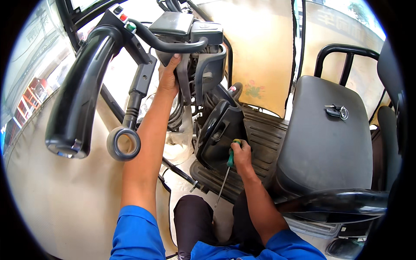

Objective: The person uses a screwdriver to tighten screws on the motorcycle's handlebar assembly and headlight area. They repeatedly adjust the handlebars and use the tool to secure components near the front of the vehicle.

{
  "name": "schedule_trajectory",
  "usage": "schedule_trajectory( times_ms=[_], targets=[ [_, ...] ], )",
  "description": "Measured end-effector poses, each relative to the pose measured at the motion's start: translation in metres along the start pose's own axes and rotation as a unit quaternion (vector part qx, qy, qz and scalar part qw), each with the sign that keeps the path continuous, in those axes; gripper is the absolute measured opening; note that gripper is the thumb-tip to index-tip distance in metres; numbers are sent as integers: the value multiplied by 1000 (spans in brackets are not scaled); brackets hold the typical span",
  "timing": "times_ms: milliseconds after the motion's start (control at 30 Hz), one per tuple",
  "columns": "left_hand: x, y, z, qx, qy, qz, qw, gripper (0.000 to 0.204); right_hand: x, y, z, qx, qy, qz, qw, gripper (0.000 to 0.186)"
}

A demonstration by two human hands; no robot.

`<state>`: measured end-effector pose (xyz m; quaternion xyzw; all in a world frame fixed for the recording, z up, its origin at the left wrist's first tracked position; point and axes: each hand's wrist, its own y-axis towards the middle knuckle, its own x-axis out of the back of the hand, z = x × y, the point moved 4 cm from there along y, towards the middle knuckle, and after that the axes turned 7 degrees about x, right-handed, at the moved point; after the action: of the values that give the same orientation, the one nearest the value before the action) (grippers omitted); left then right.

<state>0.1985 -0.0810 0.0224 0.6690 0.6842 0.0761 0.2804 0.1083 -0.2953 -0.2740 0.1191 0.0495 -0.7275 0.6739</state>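
Under the handlebar of a small vehicle, my left hand [168, 80] grips the side of the dark dashboard housing [172, 57], thumb upward and the other fingers hidden behind it. The housing has an open gap, with cables showing. Lower and to the right, my right hand [242, 155] is closed round the green and yellow handle of a screwdriver [230, 160]. Its long metal shaft slants down toward my knees, its tip touching no screw. Just left of that hand stands a black plastic cover panel [222, 136] on the ribbed footboard.
A black handlebar grip [82, 93] with red and green buttons juts out at left, above a ring-ended rod [124, 143]. At right is a grey seat [323, 147] with a key bunch [336, 112] on it. A black armrest [336, 203] curves near my right forearm.
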Motion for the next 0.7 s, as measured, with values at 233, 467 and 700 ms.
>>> schedule_trajectory(
  times_ms=[233, 467, 700],
  targets=[
    [11, 25, 2, 11, -14, 6, 1000, 44, 7, 3, -8, -13, 18, -4, 1000, 38],
    [13, 28, -1, 11, -45, 11, 999, 45, 10, 7, -8, -13, 28, 2, 1000, 33],
    [4, 12, -14, -38, -10, 15, 999, 40, 13, 11, -11, 2, 21, -18, 1000, 39]
  ],
)
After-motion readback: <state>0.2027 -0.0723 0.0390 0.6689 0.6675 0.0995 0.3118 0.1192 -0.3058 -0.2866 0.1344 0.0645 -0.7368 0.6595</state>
